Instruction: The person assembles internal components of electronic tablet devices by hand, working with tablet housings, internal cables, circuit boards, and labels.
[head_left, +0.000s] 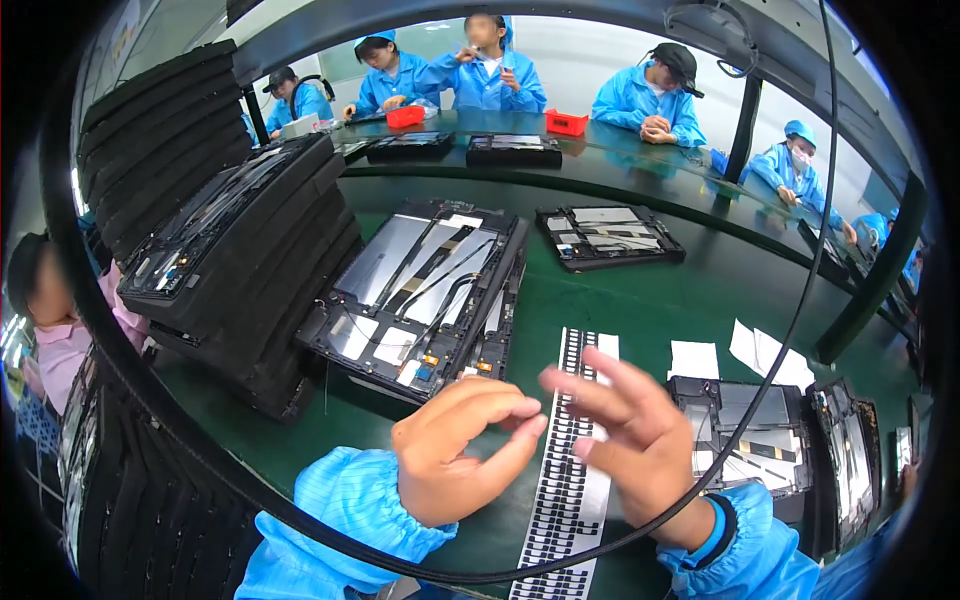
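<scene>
My left hand (pixel 465 445) is closed in a pinch, with thumb and index finger nearly together; anything between them is too small to make out. To its right, my right hand (pixel 635 430) has its fingers spread, slightly blurred at the tips. Both hover over a white sheet of small black stickers (pixel 565 490) lying lengthwise on the green bench. Just beyond my left hand lies a stack of opened tablet housings (pixel 420 290), with silver battery panels and ribbon cables showing. Another opened tablet housing (pixel 760 430) sits beside my right hand.
Tall stacks of black trays (pixel 250 270) rise on the left. A lone tablet housing (pixel 612 237) lies farther back, and white paper pieces (pixel 770 355) lie at right. A black cable (pixel 800 300) loops across the view. People in blue work at the far bench with red bins (pixel 566 123).
</scene>
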